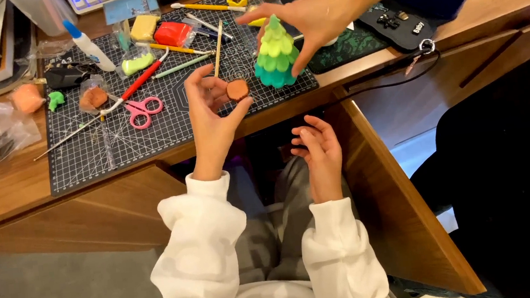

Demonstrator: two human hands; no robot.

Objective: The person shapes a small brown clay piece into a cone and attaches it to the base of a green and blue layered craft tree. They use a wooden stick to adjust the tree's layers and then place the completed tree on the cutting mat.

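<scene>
White sleeves (222, 237) of the wearer sit nearest the lens, over grey trousers. Left hand (210, 118): thumb and fingertips pinch a small brown clay disc (237, 89), held up at the front edge of the cutting mat (115, 144); other fingers curl loosely above it. Right hand (318, 153): empty, fingers half-curled and relaxed, hanging below the desk edge, apart from the disc.

Just right of the disc stands a green tiered clay tree (275, 54), upright on the mat. Another person's hand (304, 22) reaches in from the upper right; its fingers spread over the tree, thumb against its right side.

Further out on the mat: pink scissors (143, 109), a red-handled tool (142, 80), a wooden stick (218, 40), a red clay block (172, 33), a yellow block (144, 27), a glue bottle (88, 46). Mat lies on a wooden desk (9, 186). Orange clay lump (27, 98) rests at the mat's left edge.
</scene>
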